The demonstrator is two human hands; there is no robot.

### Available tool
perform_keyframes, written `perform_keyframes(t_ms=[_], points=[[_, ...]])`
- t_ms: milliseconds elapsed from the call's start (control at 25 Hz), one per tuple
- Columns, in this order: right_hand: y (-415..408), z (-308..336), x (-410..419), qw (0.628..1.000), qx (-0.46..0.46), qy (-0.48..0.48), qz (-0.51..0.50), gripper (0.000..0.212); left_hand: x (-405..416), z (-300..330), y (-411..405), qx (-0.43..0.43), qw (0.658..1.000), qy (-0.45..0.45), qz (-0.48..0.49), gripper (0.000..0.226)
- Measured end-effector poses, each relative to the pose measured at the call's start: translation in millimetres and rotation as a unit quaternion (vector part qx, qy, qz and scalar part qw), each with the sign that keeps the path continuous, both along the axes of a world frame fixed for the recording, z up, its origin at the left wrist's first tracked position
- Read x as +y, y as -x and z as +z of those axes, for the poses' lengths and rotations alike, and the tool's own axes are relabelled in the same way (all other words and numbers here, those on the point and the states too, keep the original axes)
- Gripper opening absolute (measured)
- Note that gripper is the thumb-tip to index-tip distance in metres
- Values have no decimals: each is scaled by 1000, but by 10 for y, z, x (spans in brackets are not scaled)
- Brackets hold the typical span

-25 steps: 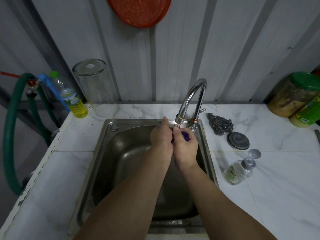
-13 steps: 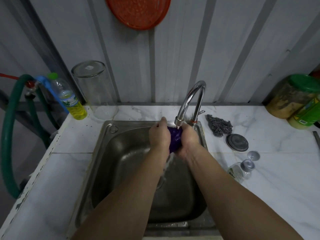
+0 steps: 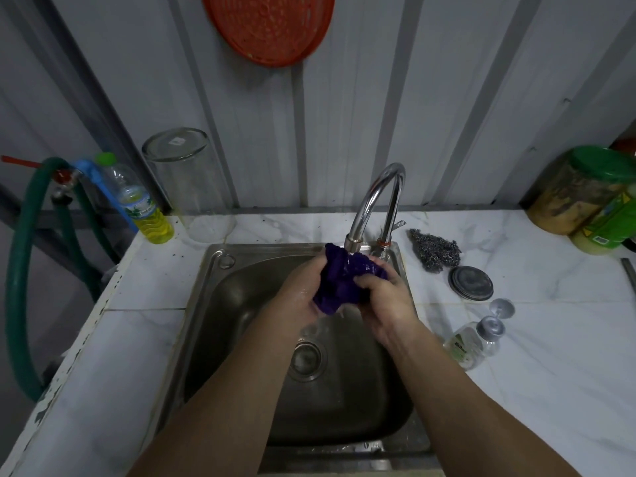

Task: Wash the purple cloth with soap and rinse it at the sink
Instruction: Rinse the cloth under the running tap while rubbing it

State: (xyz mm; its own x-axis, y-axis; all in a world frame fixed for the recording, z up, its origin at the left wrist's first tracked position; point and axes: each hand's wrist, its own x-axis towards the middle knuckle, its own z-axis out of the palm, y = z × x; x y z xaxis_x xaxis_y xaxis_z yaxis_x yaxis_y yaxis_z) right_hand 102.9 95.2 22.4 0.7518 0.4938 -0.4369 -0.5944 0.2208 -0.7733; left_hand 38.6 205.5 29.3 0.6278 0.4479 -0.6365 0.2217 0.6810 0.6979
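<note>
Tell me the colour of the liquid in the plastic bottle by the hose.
Yellow, in the green-capped plastic bottle; seen in the head view.

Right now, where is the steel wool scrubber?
In the head view, the steel wool scrubber lies on the counter right of the faucet, just behind the round metal lid.

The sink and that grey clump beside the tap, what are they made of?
The sink looks like stainless steel: dull brushed grey with soft reflections. The clump seems to be a steel wool scourer, tangled glinting metal strands. The tap looks chrome-plated, mirror-bright.
</note>
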Motion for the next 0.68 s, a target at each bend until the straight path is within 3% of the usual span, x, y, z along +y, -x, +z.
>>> perform_keyframes(t_ms=[80, 160, 280, 360, 440, 520, 600, 680], points=[[73, -20, -49, 997, -65, 23, 37, 46, -9, -22, -28, 26, 999, -24, -14, 39], [194, -18, -83, 984, -141, 80, 66, 34, -33, 16, -52, 60, 997, -23, 31, 37], [321, -52, -95, 962, -221, 150, 47, 21, -79, 76, -84, 7, 998, 5, 57, 43], [266, -70, -59, 946, -234, 223, 17, 27, -161, 54, -85, -46, 997, -58, 32, 31], [154, -52, 2, 953, -152, 262, 4, 52, -208, -57, -54, -124, 984, -127, -15, 21], [32, -25, 56, 984, 6, 178, 17, 65, -179, -199, 41, -155, 976, -131, -85, 46], [-68, 28, 23, 992, 67, 98, 31, 46, -157, -274, 140, -147, 974, -122, -124, 59], [-120, 51, -35, 995, 48, 71, 54, 24, -158, -292, 198, -120, 976, -143, -109, 53]])
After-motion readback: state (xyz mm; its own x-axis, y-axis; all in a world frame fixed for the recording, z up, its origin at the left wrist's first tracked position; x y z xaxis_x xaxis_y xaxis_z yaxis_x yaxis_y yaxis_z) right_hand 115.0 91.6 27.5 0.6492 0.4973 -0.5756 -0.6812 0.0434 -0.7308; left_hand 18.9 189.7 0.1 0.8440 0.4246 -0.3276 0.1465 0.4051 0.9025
